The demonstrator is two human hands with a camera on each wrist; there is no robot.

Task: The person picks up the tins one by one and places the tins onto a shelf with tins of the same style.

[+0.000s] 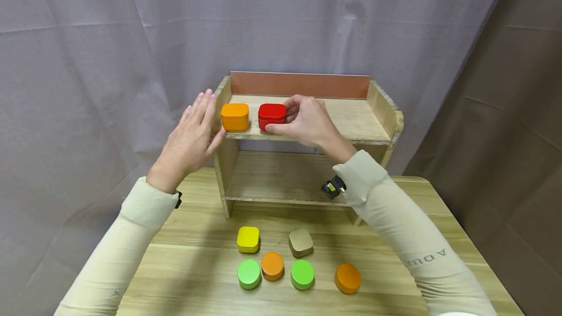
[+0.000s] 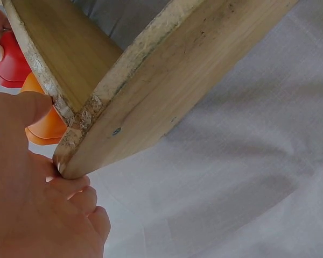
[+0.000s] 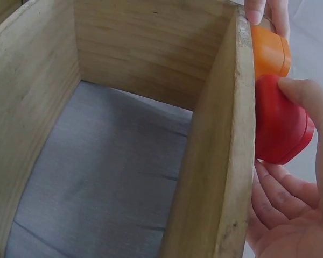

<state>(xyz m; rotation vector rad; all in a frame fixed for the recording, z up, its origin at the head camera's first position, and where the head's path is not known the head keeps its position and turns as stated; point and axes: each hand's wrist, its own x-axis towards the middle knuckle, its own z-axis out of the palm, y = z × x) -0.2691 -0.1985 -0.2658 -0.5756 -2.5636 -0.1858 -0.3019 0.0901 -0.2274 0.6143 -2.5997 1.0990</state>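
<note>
My right hand [image 1: 309, 121] holds a red rounded box [image 1: 272, 115] on the upper board of a small wooden shelf, thumb at its front and fingers at its right and behind. Left of it, a small gap away, stands an orange rounded box [image 1: 234, 117]. The left hand [image 1: 189, 135] rests against the shelf's left side panel, its fingers straight and its thumb by the board's front edge near the orange box. In the right wrist view the red box [image 3: 280, 121] sits between thumb and fingers. The left wrist view shows the side panel [image 2: 151, 97] beside the left fingers.
On the table in front of the wooden shelf [image 1: 281, 174] lie a yellow block [image 1: 248, 239], a beige block [image 1: 301, 242], two green discs [image 1: 249, 274] and two orange discs [image 1: 348, 278]. A grey curtain [image 1: 175, 23] hangs behind.
</note>
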